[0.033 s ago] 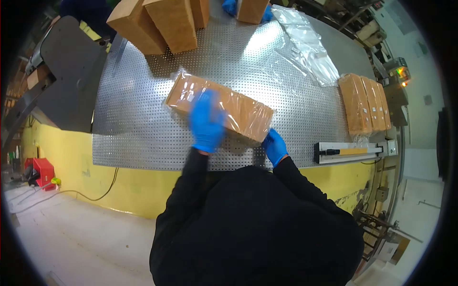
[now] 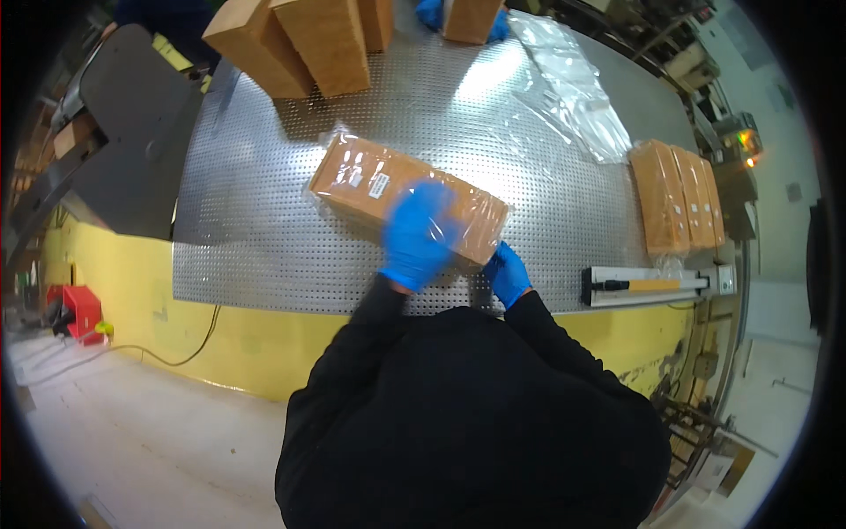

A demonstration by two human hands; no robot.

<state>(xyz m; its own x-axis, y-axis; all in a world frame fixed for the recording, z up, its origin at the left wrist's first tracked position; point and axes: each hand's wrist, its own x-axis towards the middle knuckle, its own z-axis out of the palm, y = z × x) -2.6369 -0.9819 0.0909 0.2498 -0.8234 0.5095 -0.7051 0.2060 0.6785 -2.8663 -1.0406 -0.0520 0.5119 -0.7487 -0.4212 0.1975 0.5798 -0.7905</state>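
A row of brown cardboard boxes in a clear plastic bag [image 2: 352, 172] lies slantwise on the perforated metal table [image 2: 247, 256]. Small white labels show through the film near its left end. My left hand [image 2: 419, 231], blue-gloved, is over the near middle of the bagged row; motion smears its fingers. At the row's near right corner, my right hand [image 2: 508, 277], also blue-gloved, is closed on the bag's end, its fingertips partly hidden.
Brown boxes [image 2: 326, 48] stand at the far left. Another person's gloved hands [image 2: 429, 13] hold a box [image 2: 469, 19] at the far edge. Flat clear plastic bags [image 2: 573, 88] lie far right. Bagged boxes [image 2: 661, 198] and a bar-shaped sealer [image 2: 648, 286] sit at the right.
My left hand has slid rightward along the bagged boxes, uncovering a white label. My right hand stays at the corner.
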